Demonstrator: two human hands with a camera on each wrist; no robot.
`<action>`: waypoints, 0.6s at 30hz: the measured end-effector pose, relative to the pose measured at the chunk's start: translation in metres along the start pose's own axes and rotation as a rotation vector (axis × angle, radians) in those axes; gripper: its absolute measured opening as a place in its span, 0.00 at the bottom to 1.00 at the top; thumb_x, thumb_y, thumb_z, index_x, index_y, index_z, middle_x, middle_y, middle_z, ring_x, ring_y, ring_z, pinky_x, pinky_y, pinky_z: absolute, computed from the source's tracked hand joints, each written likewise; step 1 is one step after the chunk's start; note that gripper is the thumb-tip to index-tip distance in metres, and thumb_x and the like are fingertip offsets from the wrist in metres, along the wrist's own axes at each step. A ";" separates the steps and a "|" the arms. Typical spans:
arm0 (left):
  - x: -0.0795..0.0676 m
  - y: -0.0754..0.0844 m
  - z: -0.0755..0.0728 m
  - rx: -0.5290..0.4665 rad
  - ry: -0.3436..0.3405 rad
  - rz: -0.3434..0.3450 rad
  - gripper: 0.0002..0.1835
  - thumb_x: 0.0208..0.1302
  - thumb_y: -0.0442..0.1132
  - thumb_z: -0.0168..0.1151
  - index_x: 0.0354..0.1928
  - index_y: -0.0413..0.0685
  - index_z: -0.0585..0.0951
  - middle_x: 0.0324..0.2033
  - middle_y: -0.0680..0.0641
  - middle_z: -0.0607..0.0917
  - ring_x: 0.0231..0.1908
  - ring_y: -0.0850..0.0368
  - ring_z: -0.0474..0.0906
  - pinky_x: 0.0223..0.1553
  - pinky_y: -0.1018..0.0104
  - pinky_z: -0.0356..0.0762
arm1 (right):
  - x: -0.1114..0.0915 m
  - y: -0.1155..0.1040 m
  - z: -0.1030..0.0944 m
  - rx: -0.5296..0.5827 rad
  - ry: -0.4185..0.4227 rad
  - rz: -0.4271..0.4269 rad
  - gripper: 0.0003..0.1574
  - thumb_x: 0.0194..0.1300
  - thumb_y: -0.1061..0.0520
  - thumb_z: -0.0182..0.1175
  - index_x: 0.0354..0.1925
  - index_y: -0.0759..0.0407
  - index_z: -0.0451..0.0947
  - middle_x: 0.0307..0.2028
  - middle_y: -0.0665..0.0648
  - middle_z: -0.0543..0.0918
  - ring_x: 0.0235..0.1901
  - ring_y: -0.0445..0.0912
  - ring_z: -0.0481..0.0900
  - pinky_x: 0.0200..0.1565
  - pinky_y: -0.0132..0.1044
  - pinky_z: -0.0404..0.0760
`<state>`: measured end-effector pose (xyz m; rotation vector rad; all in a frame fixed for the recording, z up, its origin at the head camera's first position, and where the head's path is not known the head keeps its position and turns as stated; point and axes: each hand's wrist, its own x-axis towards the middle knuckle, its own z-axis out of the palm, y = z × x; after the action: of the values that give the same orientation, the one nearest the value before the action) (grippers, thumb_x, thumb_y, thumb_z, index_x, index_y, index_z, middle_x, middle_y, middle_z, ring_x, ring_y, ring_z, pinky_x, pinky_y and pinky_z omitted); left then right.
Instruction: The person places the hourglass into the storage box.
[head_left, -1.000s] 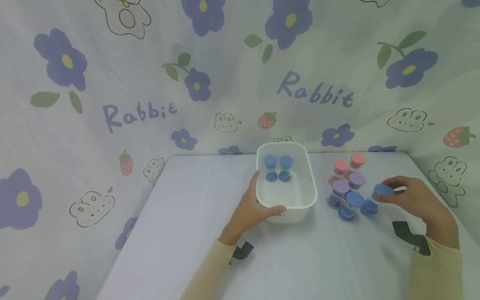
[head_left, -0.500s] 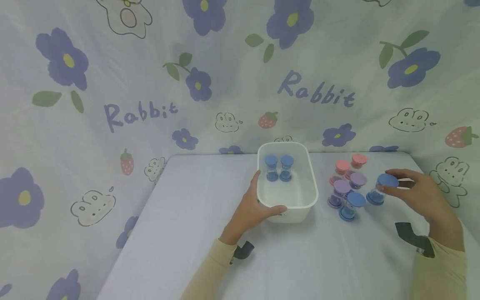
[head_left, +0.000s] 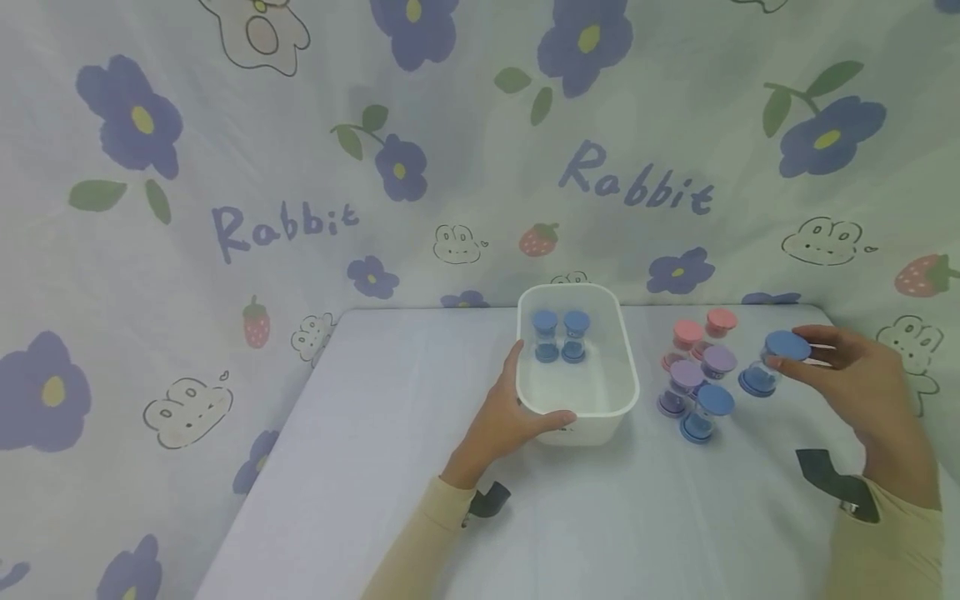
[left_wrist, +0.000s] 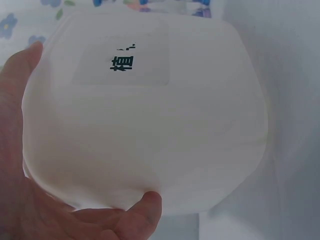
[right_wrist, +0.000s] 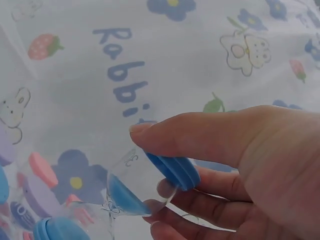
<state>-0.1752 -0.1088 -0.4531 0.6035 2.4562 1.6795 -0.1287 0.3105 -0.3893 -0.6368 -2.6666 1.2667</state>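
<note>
My left hand grips the near left corner of a white plastic bin, the thumb along its front wall. Inside the bin, two blue hourglasses stand side by side near the back left. My right hand pinches a third blue hourglass by its top cap, slightly tilted and above the table. In the right wrist view, blue sand shows in that hourglass's clear bulb. Left of this hand, another blue hourglass stands on the table in front of two purple hourglasses and two pink ones.
A white cloth covers the table. A printed curtain with flowers and rabbits hangs right behind it. The group of standing hourglasses lies between the bin and my right hand, with a gap of bare cloth beside the bin.
My right hand has lifted its blue hourglass up and to the right, away from the other blue one. The left hand and the bin have stayed in place.
</note>
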 end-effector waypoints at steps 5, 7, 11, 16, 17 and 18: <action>0.001 0.000 0.000 -0.002 -0.001 0.013 0.67 0.47 0.61 0.83 0.79 0.84 0.42 0.70 0.64 0.71 0.66 0.44 0.75 0.65 0.40 0.77 | -0.002 -0.004 -0.001 0.014 0.036 -0.052 0.46 0.62 0.33 0.71 0.69 0.52 0.70 0.54 0.36 0.77 0.60 0.47 0.76 0.65 0.61 0.76; 0.001 0.000 0.001 0.001 -0.002 0.018 0.68 0.46 0.61 0.83 0.79 0.84 0.42 0.70 0.65 0.71 0.67 0.48 0.75 0.65 0.40 0.77 | -0.003 -0.006 -0.001 0.048 0.049 -0.090 0.42 0.62 0.36 0.72 0.68 0.48 0.73 0.47 0.26 0.74 0.52 0.33 0.77 0.63 0.46 0.79; 0.002 -0.001 0.001 0.007 -0.004 0.014 0.68 0.46 0.61 0.83 0.79 0.84 0.41 0.70 0.65 0.70 0.66 0.53 0.75 0.66 0.40 0.76 | -0.006 -0.011 -0.001 0.158 0.062 -0.168 0.38 0.62 0.44 0.75 0.68 0.44 0.76 0.43 0.21 0.75 0.42 0.19 0.73 0.45 0.16 0.72; -0.001 0.001 0.000 0.008 0.001 -0.001 0.66 0.48 0.60 0.82 0.79 0.85 0.42 0.70 0.64 0.71 0.63 0.59 0.76 0.66 0.42 0.77 | -0.007 -0.023 0.002 0.246 0.044 -0.234 0.39 0.62 0.50 0.75 0.70 0.47 0.76 0.51 0.26 0.76 0.44 0.19 0.76 0.40 0.09 0.70; -0.001 0.002 0.000 0.007 0.002 -0.001 0.66 0.48 0.60 0.82 0.79 0.85 0.42 0.70 0.65 0.71 0.63 0.59 0.76 0.65 0.42 0.77 | -0.007 -0.026 0.003 0.264 0.039 -0.253 0.39 0.62 0.51 0.75 0.69 0.47 0.76 0.52 0.26 0.76 0.44 0.19 0.77 0.41 0.09 0.70; -0.002 0.002 0.000 0.006 0.002 0.000 0.66 0.49 0.60 0.82 0.79 0.84 0.42 0.70 0.64 0.71 0.63 0.60 0.76 0.65 0.42 0.77 | -0.007 -0.029 0.004 0.287 0.026 -0.269 0.39 0.62 0.53 0.76 0.69 0.49 0.76 0.51 0.26 0.77 0.44 0.19 0.78 0.42 0.09 0.71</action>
<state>-0.1733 -0.1087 -0.4516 0.6026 2.4638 1.6735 -0.1328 0.2890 -0.3694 -0.2443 -2.3806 1.5042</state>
